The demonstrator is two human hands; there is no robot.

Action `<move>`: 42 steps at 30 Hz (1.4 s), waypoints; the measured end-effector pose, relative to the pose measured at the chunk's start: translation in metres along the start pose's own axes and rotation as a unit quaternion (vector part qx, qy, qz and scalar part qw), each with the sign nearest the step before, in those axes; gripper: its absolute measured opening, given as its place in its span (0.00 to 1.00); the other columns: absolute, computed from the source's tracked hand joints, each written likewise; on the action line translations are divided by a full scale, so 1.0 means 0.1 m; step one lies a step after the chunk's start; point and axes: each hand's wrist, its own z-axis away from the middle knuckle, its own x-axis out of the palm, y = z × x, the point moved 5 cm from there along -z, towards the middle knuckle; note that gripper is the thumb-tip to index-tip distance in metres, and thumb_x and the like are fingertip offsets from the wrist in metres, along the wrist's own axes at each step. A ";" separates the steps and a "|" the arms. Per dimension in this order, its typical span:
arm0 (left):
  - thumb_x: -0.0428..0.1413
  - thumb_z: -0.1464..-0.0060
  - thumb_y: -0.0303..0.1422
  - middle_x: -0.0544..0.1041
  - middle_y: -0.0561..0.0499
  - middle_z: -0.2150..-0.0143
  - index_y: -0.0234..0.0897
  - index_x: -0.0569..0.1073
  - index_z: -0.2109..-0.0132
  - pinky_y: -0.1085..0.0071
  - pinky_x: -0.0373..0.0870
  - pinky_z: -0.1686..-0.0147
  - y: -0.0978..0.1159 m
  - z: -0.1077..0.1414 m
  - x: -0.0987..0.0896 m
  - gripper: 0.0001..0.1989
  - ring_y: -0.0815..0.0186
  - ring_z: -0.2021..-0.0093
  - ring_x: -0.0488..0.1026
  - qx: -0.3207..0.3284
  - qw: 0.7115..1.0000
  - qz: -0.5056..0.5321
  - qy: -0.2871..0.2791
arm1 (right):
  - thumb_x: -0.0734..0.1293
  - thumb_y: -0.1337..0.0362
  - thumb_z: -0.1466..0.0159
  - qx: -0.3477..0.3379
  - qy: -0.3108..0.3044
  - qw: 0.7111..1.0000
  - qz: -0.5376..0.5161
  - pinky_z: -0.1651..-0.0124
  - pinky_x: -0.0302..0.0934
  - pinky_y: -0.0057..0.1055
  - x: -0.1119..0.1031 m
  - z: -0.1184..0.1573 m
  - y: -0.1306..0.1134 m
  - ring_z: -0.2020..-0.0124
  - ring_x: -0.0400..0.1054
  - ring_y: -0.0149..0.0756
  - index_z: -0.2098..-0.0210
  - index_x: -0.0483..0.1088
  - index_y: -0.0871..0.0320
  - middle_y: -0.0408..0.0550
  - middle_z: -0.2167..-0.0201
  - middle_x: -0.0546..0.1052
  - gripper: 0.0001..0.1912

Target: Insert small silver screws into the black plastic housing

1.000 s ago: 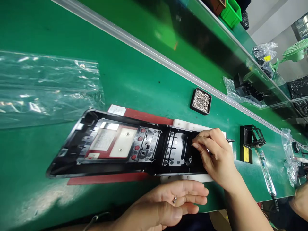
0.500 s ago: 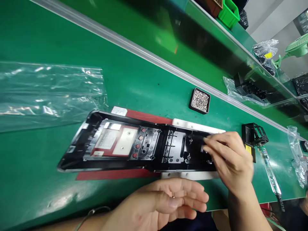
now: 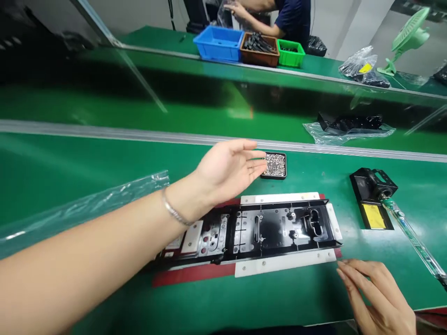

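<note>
My left hand (image 3: pixel 232 170) reaches over the black plastic housing (image 3: pixel 275 230), palm up with its fingers apart, its fingertips at the edge of a small black tray of shiny metal pieces (image 3: pixel 274 165). Nothing can be made out in its palm. The housing lies open side up on a red and white fixture (image 3: pixel 286 265), its left part hidden behind my left forearm. My right hand (image 3: pixel 379 293) is off the fixture's lower right corner, thumb and fingertips pinched together; whatever they hold, if anything, is too small to name.
A soldering iron stand (image 3: pixel 372 193) with an iron is on the right. Clear plastic film (image 3: pixel 139 186) lies left. Behind are a bagged black part (image 3: pixel 349 124), a shelf with blue (image 3: pixel 218 44), brown and green bins, a fan (image 3: pixel 410 39) and another person.
My left hand has moved up and across the housing to the small tray. My right hand has left the housing's inside and moved down to the right. The view has turned and shows more behind.
</note>
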 end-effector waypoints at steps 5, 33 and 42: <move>0.39 0.34 0.54 0.69 0.31 0.38 0.22 0.63 0.40 0.43 0.56 0.36 0.04 -0.20 0.09 0.36 0.51 0.33 0.61 0.004 0.996 -0.094 0.005 | 0.60 0.81 0.25 0.007 0.021 1.000 0.000 0.59 0.56 0.38 -0.08 0.17 0.04 0.64 0.65 0.46 0.49 0.70 0.65 0.55 0.56 0.67 0.11; 0.52 0.38 0.23 0.63 0.34 0.36 0.33 0.63 0.36 0.44 0.69 0.41 -1.14 1.24 -0.07 0.24 0.43 0.30 0.53 0.415 0.617 -0.668 -0.010 | 0.60 0.80 0.26 0.049 0.074 0.995 -0.036 0.60 0.57 0.36 0.08 0.41 -0.06 0.64 0.65 0.43 0.50 0.71 0.65 0.51 0.57 0.67 0.12; 0.52 0.40 0.20 0.62 0.34 0.35 0.30 0.58 0.33 0.52 0.56 0.33 -1.00 1.36 -0.05 0.28 0.48 0.30 0.54 0.471 0.662 -0.582 0.034 | 0.83 0.56 0.29 0.342 0.315 0.815 -0.345 0.68 0.64 0.16 0.11 0.82 0.56 0.69 0.62 0.36 0.52 0.72 0.65 0.51 0.65 0.67 0.22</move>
